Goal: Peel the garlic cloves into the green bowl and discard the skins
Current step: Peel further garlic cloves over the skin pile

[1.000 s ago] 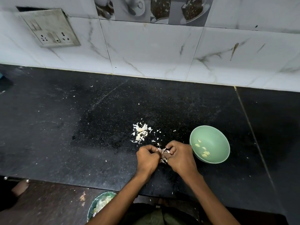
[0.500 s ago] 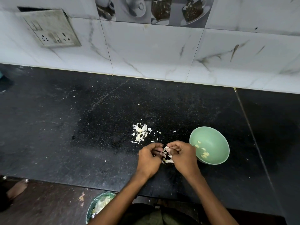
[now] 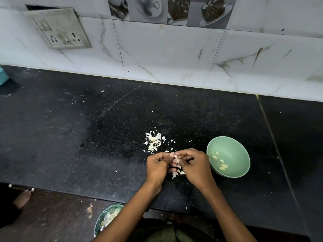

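My left hand (image 3: 158, 165) and my right hand (image 3: 196, 165) meet over the black counter, fingertips together, pinching a garlic clove (image 3: 176, 157) that is mostly hidden between them. Loose bits of skin (image 3: 176, 173) hang and lie just under the hands. The green bowl (image 3: 234, 147) stands right of my right hand with several peeled cloves (image 3: 221, 164) inside. A pile of white garlic skins (image 3: 153, 141) lies on the counter just beyond my left hand.
The black counter (image 3: 87, 137) ends at a tiled wall with a switch plate (image 3: 59, 28). Below the front edge, on the floor, stands a green bin (image 3: 108, 218) with skins in it. A bare foot (image 3: 23, 198) shows at lower left.
Both hands stayed together on the clove and shifted slightly away from me and toward the bowl. More skin bits hang below the fingers.
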### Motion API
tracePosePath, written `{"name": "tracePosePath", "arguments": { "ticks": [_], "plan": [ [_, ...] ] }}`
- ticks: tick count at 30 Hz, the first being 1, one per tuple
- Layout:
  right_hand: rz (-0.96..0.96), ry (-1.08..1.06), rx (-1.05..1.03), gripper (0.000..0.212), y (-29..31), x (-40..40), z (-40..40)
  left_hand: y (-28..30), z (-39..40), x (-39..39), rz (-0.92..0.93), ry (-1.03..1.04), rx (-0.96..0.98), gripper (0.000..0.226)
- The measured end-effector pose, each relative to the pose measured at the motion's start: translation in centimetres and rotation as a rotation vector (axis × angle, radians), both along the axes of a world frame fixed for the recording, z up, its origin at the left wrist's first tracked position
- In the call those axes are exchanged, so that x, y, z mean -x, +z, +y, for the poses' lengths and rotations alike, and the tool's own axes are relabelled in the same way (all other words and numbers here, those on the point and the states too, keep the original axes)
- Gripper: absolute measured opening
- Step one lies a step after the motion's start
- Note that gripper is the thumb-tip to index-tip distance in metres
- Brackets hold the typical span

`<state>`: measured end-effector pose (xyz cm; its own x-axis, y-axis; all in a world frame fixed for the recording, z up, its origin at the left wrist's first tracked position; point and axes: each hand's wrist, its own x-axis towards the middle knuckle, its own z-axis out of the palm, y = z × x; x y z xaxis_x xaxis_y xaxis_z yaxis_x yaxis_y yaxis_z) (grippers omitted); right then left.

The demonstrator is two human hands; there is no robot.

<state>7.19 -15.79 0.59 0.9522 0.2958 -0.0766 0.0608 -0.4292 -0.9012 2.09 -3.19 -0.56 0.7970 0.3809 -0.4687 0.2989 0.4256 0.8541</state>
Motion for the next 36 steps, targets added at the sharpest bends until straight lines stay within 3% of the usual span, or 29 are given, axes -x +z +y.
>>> {"name": "tracePosePath", "arguments": {
  "ticks": [8,20,25,36],
  "plan": [
    [-0.119,-0.009,-0.032,0.028,0.1,0.4,0.5,1.1,-0.2,-0.1,0.026,-0.014,-0.057,0.035],
    [-0.005,0.177,-0.111,0.02,2.5,-0.2,-0.2,3.0,0.5,-0.2,0.045,-0.131,-0.021,0.035],
    [-0.029,0.219,-0.053,0.025,2.6,-0.6,-0.2,3.7,0.6,-0.4,0.088,-0.15,0.096,0.035],
    [-0.075,0.257,0.027,0.026,3.2,-0.6,0.4,4.3,1.4,-0.9,0.2,-0.195,0.063,0.021]
  ]
}}
